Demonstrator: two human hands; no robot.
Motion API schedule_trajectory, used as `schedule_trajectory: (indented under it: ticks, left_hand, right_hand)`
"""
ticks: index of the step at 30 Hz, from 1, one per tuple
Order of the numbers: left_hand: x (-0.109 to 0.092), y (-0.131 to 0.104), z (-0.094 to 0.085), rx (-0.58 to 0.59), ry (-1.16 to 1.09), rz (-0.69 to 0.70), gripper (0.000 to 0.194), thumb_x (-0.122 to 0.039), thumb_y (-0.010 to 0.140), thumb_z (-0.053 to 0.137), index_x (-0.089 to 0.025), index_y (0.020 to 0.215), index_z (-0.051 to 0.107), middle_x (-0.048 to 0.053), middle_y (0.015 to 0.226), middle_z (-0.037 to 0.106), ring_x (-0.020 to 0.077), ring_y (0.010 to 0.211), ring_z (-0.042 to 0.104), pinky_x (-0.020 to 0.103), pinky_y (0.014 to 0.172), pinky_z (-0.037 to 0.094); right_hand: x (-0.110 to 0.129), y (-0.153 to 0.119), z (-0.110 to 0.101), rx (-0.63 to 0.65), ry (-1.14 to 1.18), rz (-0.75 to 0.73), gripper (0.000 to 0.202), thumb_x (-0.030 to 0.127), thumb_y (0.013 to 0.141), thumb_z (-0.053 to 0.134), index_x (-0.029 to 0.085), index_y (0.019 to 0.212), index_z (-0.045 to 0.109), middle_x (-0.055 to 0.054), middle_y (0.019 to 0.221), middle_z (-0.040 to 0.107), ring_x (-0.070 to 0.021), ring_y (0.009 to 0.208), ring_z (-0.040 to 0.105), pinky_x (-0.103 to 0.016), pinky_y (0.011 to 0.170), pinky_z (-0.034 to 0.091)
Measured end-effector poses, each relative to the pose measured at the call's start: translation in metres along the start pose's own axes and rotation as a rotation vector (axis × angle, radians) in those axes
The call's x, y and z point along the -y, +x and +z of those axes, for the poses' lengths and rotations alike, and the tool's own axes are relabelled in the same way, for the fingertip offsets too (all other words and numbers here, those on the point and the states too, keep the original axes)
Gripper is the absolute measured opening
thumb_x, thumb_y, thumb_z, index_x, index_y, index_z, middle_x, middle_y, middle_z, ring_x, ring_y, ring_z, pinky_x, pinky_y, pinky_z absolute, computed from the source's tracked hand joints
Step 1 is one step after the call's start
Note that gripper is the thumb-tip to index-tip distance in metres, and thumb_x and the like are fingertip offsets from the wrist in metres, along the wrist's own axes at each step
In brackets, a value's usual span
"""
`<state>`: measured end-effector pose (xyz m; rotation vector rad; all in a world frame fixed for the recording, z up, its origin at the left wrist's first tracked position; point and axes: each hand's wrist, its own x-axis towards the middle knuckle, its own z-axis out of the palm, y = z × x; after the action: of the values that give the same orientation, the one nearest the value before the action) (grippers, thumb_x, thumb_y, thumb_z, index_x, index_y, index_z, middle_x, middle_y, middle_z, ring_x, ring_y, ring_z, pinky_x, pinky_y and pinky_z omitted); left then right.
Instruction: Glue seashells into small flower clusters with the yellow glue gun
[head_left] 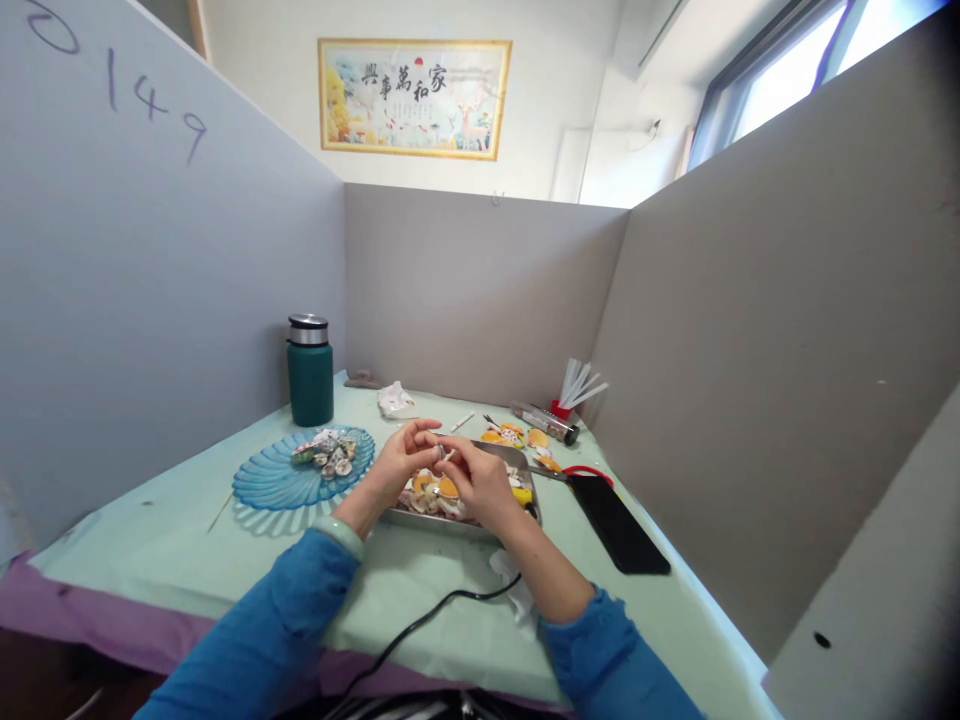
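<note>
1. Head view: a small pale shell piece (442, 455) sits pinched between both hands, above the near-left part of the metal tray (525, 462), roughly at the middle of the table.
2. The left hand (401, 462) has its fingers curled close around the piece, thumb and forefinger closed on its left side. The right hand (480, 480) meets it from the right with fingertips nearly shut; whether it holds a fine tool or only the piece is too small to tell.
3. To do this well, I judge the left hand should stay as the steady anchor while the right does the fine work, keeping the piece over the tray so anything that slips lands among the shells (431, 492) already there.
4. The tray holds orange and pale shells, with more orange ones (504, 435) lying just beyond its far edge.
5. To the left, a blue glass plate (274, 485) carries a small heap of shells (326, 452).
6. Far left stands a green flask (310, 370); a crumpled tissue (395, 400) lies near it.
7. To the right lie a black flat case (619, 525) and red-handled scissors (585, 472); a red cup of white sticks (574, 395) stands farther back.
8. A black cable (420, 625) runs along the near edge of the table; elbows should stay clear of it.
</note>
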<state>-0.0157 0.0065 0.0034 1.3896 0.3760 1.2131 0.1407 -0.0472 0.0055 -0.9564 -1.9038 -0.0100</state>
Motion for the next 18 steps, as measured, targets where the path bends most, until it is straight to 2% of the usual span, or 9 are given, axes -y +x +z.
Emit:
schedule_trajectory:
  ticks: [3, 9, 12, 18]
  left_hand:
    - [-0.002, -0.002, 0.004, -0.01, -0.02, -0.017, 0.051, -0.023, 0.066, 0.075, -0.016, 0.111, 0.051, 0.0, 0.079, 0.064, 0.0118, 0.064, 0.062, 0.023, 0.06, 0.049]
    - [-0.008, -0.004, 0.012, -0.033, -0.026, -0.022, 0.049, -0.026, 0.071, 0.072, -0.017, 0.114, 0.053, 0.007, 0.102, 0.064, 0.0164, 0.082, 0.063, 0.027, 0.07, 0.052]
    - [-0.007, -0.004, 0.011, -0.047, -0.014, -0.011, 0.049, -0.026, 0.07, 0.072, -0.017, 0.114, 0.054, 0.007, 0.099, 0.064, 0.0175, 0.084, 0.063, 0.027, 0.07, 0.051]
    - [-0.007, -0.003, 0.01, -0.039, -0.063, -0.041, 0.053, -0.021, 0.065, 0.076, -0.017, 0.113, 0.053, 0.003, 0.087, 0.066, 0.0135, 0.073, 0.064, 0.024, 0.067, 0.049]
  right_hand:
    - [0.0, 0.001, -0.001, -0.032, 0.01, 0.004, 0.029, 0.025, 0.086, 0.056, 0.023, 0.115, 0.059, 0.001, 0.077, 0.068, -0.0122, 0.063, 0.059, -0.021, 0.062, 0.043]
    - [0.001, 0.002, -0.003, -0.105, -0.012, -0.015, 0.03, 0.024, 0.088, 0.053, 0.021, 0.116, 0.059, -0.002, 0.082, 0.068, -0.0128, 0.065, 0.06, -0.022, 0.065, 0.045]
    - [0.002, 0.002, -0.003, -0.124, -0.033, -0.017, 0.029, 0.024, 0.087, 0.054, 0.02, 0.115, 0.06, -0.003, 0.083, 0.068, -0.013, 0.066, 0.06, -0.023, 0.066, 0.046]
    - [0.002, 0.001, -0.001, -0.125, -0.083, -0.052, 0.029, 0.029, 0.086, 0.058, 0.021, 0.114, 0.061, -0.002, 0.082, 0.069, -0.0127, 0.063, 0.06, -0.022, 0.064, 0.045]
